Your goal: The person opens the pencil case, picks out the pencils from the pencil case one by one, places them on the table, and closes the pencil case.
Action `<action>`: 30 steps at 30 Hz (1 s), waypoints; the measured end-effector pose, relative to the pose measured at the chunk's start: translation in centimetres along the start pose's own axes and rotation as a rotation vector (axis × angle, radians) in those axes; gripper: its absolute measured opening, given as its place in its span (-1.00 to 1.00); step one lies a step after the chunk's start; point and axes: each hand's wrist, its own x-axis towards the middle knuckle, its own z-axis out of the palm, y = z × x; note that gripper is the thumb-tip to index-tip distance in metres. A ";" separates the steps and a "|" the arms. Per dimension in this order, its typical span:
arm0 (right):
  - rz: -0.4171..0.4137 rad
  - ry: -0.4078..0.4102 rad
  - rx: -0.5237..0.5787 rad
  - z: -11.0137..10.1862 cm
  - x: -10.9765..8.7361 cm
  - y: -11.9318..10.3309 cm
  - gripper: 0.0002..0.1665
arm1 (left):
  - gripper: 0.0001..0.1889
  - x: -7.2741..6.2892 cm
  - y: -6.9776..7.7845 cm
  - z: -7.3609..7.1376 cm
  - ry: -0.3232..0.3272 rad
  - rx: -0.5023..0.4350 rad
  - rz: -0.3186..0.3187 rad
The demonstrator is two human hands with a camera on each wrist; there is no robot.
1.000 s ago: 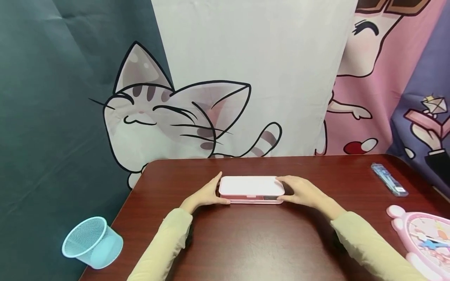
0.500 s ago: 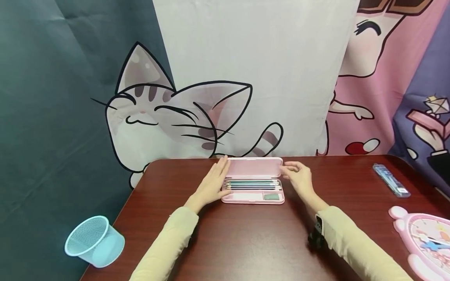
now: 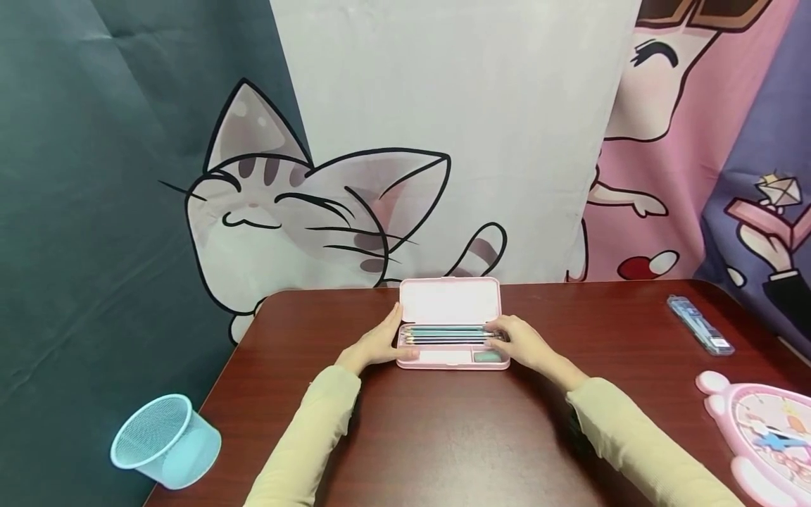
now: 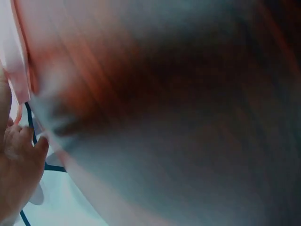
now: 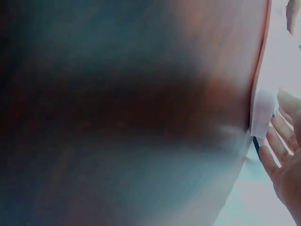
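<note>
A pink pencil case (image 3: 427,365) lies on the table with its lid (image 3: 450,301) raised at the back. Across its rear compartment lie several pencils (image 3: 446,334), and a grey-green eraser (image 3: 487,357) sits in the front right compartment. My left hand (image 3: 375,343) holds the left end of the case, thumb over the front corner and fingers at the back. Over the right ends of the pencils, my right hand (image 3: 527,342) has its fingertips and thumb, covering those ends. The right wrist view shows that hand's fingers (image 5: 281,134) spread beside the case.
A light blue mesh pen cup (image 3: 166,440) lies tipped at the table's left edge. At the far right of the table (image 3: 443,436) is a clear blue packet (image 3: 700,325), with a pink toy clock (image 3: 769,429) nearer. A patterned curtain hangs behind.
The case's lid has swung up and back, uncovering the pencils and eraser. My right hand has come from the lid's side down to the pencil ends; my left hand has lowered slightly.
</note>
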 end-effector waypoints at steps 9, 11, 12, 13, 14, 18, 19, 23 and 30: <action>-0.090 -0.045 -0.103 -0.1 0.7 -0.1 -0.86 | 0.06 -0.1 0.2 0.0 -0.028 -0.038 -0.031; -0.088 -0.041 -0.104 -0.1 0.8 0.0 -0.90 | 0.05 0.0 0.3 -0.1 -0.023 -0.036 -0.027; -0.088 -0.034 -0.098 0.0 0.8 0.0 -0.91 | 0.05 0.0 0.2 -0.1 -0.023 -0.033 -0.023; -0.086 -0.025 -0.078 0.0 0.8 0.0 -0.92 | 0.05 0.1 0.2 -0.1 -0.023 -0.036 -0.023; -0.092 -0.009 -0.053 0.0 0.8 0.0 -0.93 | 0.05 0.1 0.1 -0.1 -0.020 -0.036 -0.021; -0.131 0.098 0.035 -0.5 0.5 0.6 -0.95 | 0.04 0.3 0.0 0.1 -0.009 -0.049 0.000; -0.140 0.126 0.048 -0.8 0.4 0.8 -0.94 | 0.04 0.3 0.0 0.1 -0.007 -0.049 0.005; -0.155 0.215 0.038 -2.7 -0.3 1.8 -0.90 | 0.04 0.5 -0.2 0.3 -0.005 -0.042 0.014; -0.147 0.308 -0.041 -6.8 -2.7 5.0 -0.86 | 0.05 0.4 -0.2 0.3 -0.018 -0.064 -0.032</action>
